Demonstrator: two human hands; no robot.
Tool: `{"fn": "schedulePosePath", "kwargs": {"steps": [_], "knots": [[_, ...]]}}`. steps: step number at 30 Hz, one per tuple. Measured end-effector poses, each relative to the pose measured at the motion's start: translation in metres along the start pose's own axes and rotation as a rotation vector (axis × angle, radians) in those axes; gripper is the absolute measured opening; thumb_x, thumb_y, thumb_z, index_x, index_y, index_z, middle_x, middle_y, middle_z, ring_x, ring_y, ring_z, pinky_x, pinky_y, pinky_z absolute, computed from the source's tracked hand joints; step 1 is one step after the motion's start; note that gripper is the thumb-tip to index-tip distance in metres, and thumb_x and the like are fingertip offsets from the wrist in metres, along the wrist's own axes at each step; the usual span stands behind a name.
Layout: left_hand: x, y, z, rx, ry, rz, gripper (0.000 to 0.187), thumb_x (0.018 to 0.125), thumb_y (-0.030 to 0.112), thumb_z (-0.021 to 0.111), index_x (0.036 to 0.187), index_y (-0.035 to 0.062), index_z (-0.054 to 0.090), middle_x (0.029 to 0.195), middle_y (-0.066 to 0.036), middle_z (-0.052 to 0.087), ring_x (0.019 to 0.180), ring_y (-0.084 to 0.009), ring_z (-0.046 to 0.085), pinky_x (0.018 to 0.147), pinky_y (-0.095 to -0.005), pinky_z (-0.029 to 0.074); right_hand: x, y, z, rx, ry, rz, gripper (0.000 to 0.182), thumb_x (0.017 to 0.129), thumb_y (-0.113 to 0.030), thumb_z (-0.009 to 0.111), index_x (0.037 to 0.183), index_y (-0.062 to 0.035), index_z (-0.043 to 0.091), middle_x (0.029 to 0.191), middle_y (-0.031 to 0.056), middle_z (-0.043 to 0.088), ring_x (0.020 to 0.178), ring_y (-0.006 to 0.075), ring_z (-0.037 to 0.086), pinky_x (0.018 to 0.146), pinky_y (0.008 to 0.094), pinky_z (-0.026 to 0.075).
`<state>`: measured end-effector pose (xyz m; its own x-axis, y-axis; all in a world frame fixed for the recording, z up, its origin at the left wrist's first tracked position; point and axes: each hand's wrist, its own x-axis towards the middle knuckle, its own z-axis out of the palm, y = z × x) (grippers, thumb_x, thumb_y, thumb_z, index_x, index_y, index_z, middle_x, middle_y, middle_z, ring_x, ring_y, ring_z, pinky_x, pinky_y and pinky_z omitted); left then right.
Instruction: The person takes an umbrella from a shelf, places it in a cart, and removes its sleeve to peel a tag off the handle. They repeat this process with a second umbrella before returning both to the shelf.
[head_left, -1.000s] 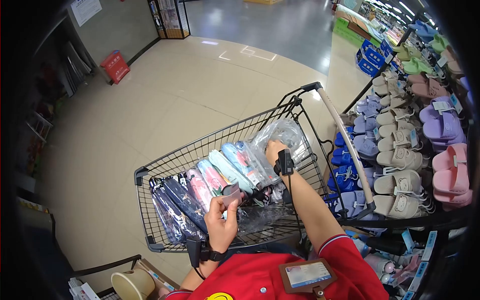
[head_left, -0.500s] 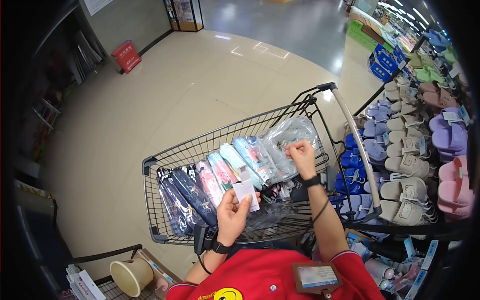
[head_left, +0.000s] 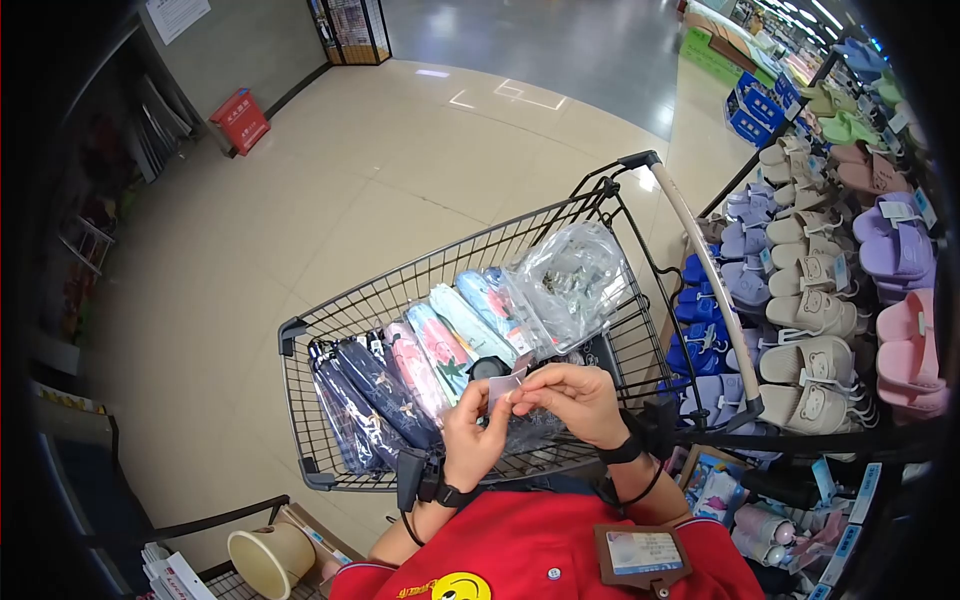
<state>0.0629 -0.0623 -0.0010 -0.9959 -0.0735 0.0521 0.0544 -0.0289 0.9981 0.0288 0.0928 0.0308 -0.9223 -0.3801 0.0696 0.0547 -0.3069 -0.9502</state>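
My left hand (head_left: 474, 436) pinches a small white paper tag (head_left: 503, 387) above the shopping cart (head_left: 440, 262). From the other side, the closed fingertips of my right hand (head_left: 582, 402) meet the tag's right edge. Just beyond the hands, folded umbrellas in clear sleeves lie side by side in the cart: navy ones (head_left: 385, 388), a pink one (head_left: 414, 366), a blue and pink one (head_left: 438, 340) and a pale green one (head_left: 470, 318). A crumpled clear plastic bag (head_left: 575, 275) rests toward the handle end. A round black object (head_left: 489, 367) shows behind the tag.
Slippers (head_left: 812, 300) hang in rows on a rack at the right. A cream bucket (head_left: 270, 560) sits at lower left. Farther off are a red bin (head_left: 240, 122) by the wall and blue baskets (head_left: 757, 108). Packaged goods (head_left: 765, 535) fill the lower right.
My right hand has come down and left from over the plastic bag to the tag. The tag has shifted slightly and is now tilted between both hands.
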Motion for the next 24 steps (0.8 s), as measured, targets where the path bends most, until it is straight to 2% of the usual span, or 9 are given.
{"fn": "schedulePosePath", "kwargs": {"steps": [1,7,11,13,14,16,17,19,24], "knots": [[-0.001,-0.001,0.001,0.032,0.006,0.027,0.012,0.088,0.006,0.059,0.097,-0.002,0.058,0.081,-0.004,0.064,0.073,-0.0068,0.058,0.064,-0.0215,0.046,0.001,0.0,-0.001,-0.03,-0.013,0.016,0.009,0.086,0.002,0.057,0.093,0.006,0.061,0.086,0.0095,0.066,0.079,0.0125,0.064,0.071,0.0228,0.053],[-0.002,0.001,0.002,0.08,0.012,0.066,0.013,0.086,0.005,0.059,0.098,-0.0015,0.06,0.084,-0.009,0.066,0.075,-0.0115,0.063,0.066,-0.023,0.048,-0.001,0.001,0.001,-0.127,0.016,-0.033,0.007,0.086,0.003,0.057,0.091,0.0056,0.061,0.083,0.0083,0.064,0.076,0.0107,0.064,0.068,0.0213,0.052],[-0.003,0.006,0.002,0.136,-0.003,0.078,0.012,0.086,0.004,0.059,0.096,-0.0019,0.061,0.087,-0.011,0.066,0.077,-0.0151,0.065,0.067,-0.0247,0.049,-0.006,0.001,0.004,-0.175,0.045,-0.017,0.008,0.083,0.004,0.059,0.091,0.0046,0.062,0.089,0.0089,0.062,0.081,0.0121,0.062,0.071,0.0222,0.05],[-0.004,0.008,0.001,0.227,0.022,0.186,0.011,0.085,0.002,0.06,0.094,-0.0018,0.062,0.089,-0.012,0.066,0.077,-0.0183,0.065,0.067,-0.0261,0.05,-0.009,0.006,0.004,-0.657,0.086,-0.323,0.01,0.081,0.007,0.061,0.09,0.0042,0.06,0.101,0.0133,0.056,0.091,0.0151,0.057,0.079,0.0247,0.047],[-0.004,0.007,0.001,0.228,0.026,0.183,0.011,0.085,0.002,0.06,0.094,-0.0018,0.062,0.089,-0.012,0.066,0.077,-0.0183,0.065,0.067,-0.0261,0.05,-0.011,0.009,0.005,-0.656,0.082,-0.32,0.01,0.081,0.007,0.061,0.09,0.0042,0.06,0.101,0.0133,0.056,0.091,0.0151,0.057,0.079,0.0247,0.047],[-0.004,0.003,-0.001,0.213,0.002,0.239,0.011,0.082,0.0,0.061,0.093,-0.0011,0.063,0.092,-0.012,0.066,0.081,-0.0229,0.065,0.07,-0.0287,0.05,-0.014,0.015,0.008,-0.356,0.119,-0.202,0.01,0.079,0.006,0.063,0.087,-0.0003,0.063,0.102,0.0099,0.056,0.094,0.0169,0.056,0.08,0.0252,0.046],[-0.005,0.005,-0.003,0.214,0.007,0.234,0.011,0.082,0.0,0.061,0.093,-0.0011,0.063,0.092,-0.012,0.066,0.081,-0.0229,0.065,0.07,-0.0287,0.05,-0.016,0.019,0.008,-0.353,0.114,-0.197,0.01,0.079,0.006,0.063,0.087,-0.0003,0.063,0.102,0.0099,0.056,0.094,0.0169,0.056,0.08,0.0252,0.046],[-0.005,0.009,-0.006,0.34,-0.052,0.334,0.015,0.078,-0.001,0.065,0.093,0.0003,0.065,0.092,-0.012,0.065,0.084,-0.0216,0.064,0.071,-0.0273,0.049,-0.019,0.027,0.005,-0.126,0.148,-0.184,0.01,0.079,0.006,0.063,0.086,-0.0017,0.062,0.102,0.0086,0.053,0.093,0.0165,0.056,0.08,0.0245,0.045],[-0.008,-0.001,-0.008,0.35,-0.05,0.38,0.019,0.074,-0.001,0.068,0.092,0.0011,0.065,0.091,-0.011,0.064,0.082,-0.0251,0.062,0.07,-0.0301,0.049,-0.022,0.034,-0.002,-0.236,0.143,-0.258,0.013,0.08,0.006,0.063,0.09,-0.0009,0.06,0.099,0.0091,0.052,0.093,0.0162,0.055,0.08,0.0248,0.046]]}}
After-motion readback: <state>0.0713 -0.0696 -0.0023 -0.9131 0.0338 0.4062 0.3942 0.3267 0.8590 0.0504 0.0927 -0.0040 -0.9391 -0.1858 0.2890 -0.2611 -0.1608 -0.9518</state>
